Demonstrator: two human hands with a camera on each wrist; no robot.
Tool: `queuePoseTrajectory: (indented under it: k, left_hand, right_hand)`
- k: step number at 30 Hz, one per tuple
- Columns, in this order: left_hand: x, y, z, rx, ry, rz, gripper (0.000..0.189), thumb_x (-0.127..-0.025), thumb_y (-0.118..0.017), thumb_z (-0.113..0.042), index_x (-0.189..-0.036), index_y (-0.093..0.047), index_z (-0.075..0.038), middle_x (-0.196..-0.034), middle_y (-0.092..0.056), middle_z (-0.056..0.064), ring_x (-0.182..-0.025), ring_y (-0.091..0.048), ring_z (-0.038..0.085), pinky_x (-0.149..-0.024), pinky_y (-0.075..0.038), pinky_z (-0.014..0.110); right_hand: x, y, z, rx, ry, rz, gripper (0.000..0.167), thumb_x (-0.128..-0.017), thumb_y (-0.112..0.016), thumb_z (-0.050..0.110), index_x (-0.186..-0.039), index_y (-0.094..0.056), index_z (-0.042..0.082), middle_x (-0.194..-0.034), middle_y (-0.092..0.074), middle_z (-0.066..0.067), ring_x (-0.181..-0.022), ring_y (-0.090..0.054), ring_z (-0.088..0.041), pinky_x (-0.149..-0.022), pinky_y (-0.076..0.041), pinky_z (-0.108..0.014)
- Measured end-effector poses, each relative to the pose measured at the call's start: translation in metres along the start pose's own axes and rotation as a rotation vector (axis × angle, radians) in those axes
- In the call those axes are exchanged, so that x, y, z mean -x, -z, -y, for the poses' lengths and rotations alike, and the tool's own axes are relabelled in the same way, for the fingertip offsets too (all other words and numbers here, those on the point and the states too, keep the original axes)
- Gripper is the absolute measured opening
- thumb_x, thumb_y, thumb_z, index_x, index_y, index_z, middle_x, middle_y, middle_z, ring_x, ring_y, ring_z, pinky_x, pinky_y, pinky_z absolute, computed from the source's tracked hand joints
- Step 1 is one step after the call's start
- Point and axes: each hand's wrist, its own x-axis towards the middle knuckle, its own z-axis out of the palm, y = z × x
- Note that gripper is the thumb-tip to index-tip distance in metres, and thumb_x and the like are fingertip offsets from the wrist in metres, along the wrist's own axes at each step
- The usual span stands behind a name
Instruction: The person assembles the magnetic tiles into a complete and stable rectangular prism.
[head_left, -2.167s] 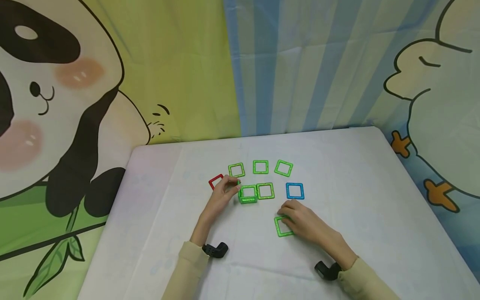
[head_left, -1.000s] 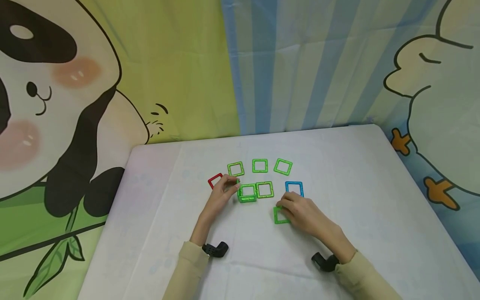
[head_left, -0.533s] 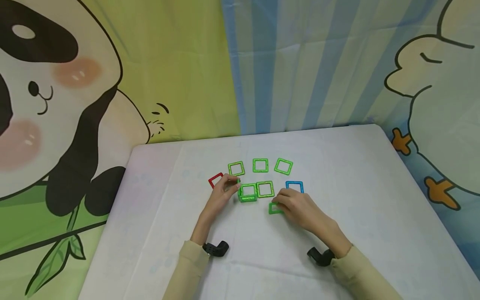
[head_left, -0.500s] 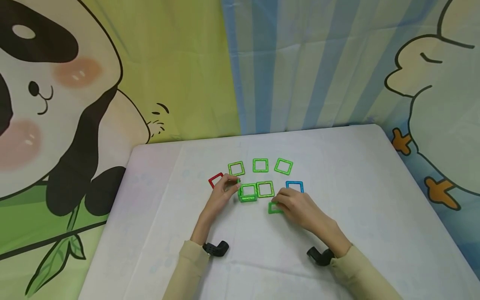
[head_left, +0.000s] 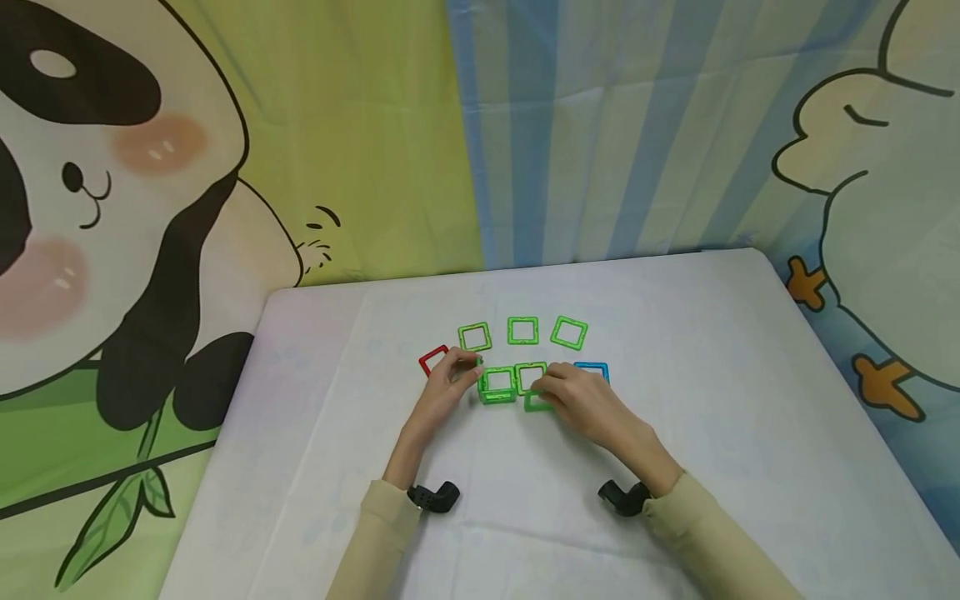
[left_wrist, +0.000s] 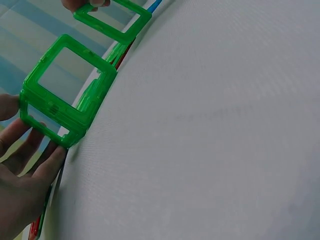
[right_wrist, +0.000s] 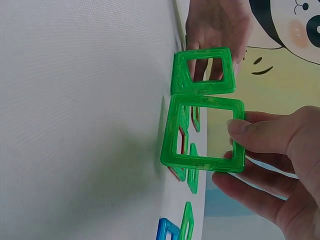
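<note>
Green square magnetic tiles (head_left: pixel 498 398) are joined into a small box-like structure on the white table. My left hand (head_left: pixel 442 387) pinches its left side, thumb above and fingers lower in the left wrist view. Beside the structure, on its right, lies a green tile (head_left: pixel 531 365). My right hand (head_left: pixel 592 404) pinches another green square tile (right_wrist: pixel 202 162) by one edge between thumb and fingers. That tile stands upright, close to the structure's front right corner; the right wrist view shows their edges nearly meeting. Fingers partly cover the held tile in the head view.
A red tile (head_left: pixel 422 364) lies left, partly behind my left hand. Three green tiles, left (head_left: pixel 477 348), middle (head_left: pixel 522 318) and right (head_left: pixel 573 322), lie in a row at the back. A blue tile (head_left: pixel 591 364) lies behind my right hand, partly covered.
My right hand has moved forward and left, bringing its green tile from the table's front up beside the structure and tilting it upright. The left hand has stayed in place.
</note>
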Motion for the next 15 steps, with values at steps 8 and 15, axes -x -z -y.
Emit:
queuePoseTrajectory:
  k: [8, 15]
  left_hand:
    - [0.001, 0.001, -0.001, 0.004, 0.016, 0.006, 0.031, -0.100, -0.069, -0.029, -0.125, -0.063, -0.013, -0.132, -0.062, 0.006, -0.141, -0.050, 0.025, -0.118, -0.037, 0.052]
    - [0.000, 0.001, 0.000, 0.007, 0.006, 0.013, 0.033, -0.100, -0.069, -0.031, -0.126, -0.063, -0.012, -0.132, -0.062, 0.007, -0.141, -0.050, 0.025, -0.118, -0.036, 0.053]
  right_hand:
    - [-0.008, -0.007, 0.002, 0.005, 0.008, -0.003, 0.015, -0.083, -0.083, -0.001, -0.096, -0.079, 0.007, -0.093, -0.071, -0.004, -0.084, -0.069, -0.017, -0.071, -0.059, -0.030]
    - [-0.012, -0.011, 0.002, 0.023, 0.026, -0.030, 0.015, -0.083, -0.084, 0.000, -0.095, -0.079, 0.007, -0.092, -0.070, -0.004, -0.083, -0.068, -0.017, -0.069, -0.058, -0.030]
